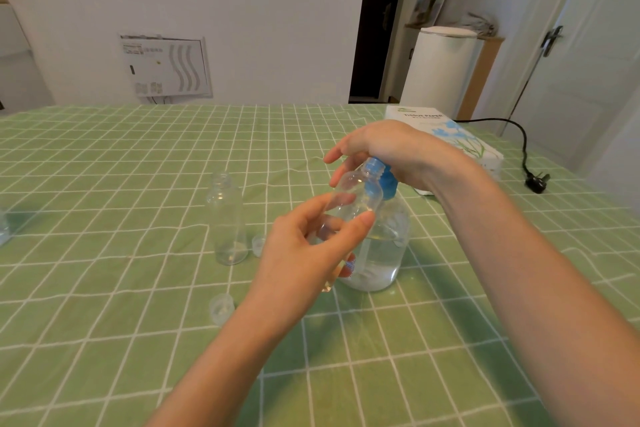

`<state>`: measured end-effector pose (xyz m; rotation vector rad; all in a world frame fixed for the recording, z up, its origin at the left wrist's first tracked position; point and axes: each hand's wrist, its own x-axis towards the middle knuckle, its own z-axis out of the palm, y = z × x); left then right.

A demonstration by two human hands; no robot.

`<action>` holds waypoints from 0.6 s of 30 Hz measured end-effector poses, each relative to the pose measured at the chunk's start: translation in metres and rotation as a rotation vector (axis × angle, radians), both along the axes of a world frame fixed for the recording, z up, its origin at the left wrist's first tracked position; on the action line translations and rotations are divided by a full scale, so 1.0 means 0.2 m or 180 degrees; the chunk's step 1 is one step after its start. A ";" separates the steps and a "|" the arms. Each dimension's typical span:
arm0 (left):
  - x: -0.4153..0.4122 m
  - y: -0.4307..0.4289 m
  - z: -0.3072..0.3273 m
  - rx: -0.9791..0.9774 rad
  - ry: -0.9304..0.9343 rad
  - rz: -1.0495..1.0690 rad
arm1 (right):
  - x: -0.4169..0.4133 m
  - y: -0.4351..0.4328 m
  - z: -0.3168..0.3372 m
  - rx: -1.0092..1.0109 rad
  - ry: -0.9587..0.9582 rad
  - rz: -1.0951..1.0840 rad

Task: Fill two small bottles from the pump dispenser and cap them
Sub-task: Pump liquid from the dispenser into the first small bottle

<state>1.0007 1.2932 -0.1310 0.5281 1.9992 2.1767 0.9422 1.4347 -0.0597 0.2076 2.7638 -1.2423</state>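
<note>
My left hand (304,253) grips a small clear bottle (353,194), tilted with its open neck up against the blue pump head (384,180) of the dispenser (381,253). The dispenser is a clear round bottle partly full of clear liquid. On top of the pump head rests my right hand (388,149), palm down with the fingers stretched over it. A second small clear bottle (227,218) stands upright and uncapped to the left. Two clear caps lie on the cloth, one (258,245) beside that bottle and one (221,308) nearer to me.
A green checked cloth (121,288) covers the table. A white tissue box (446,139) lies at the back right, with a black cable and plug (535,180) beyond it. Another clear object (3,229) shows at the left edge.
</note>
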 end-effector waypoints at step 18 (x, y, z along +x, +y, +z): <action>0.00 0.01 0.01 -0.0013 0.0028 0.0020 | -0.01 0.00 0.03 0.0113 -0.0051 -0.0114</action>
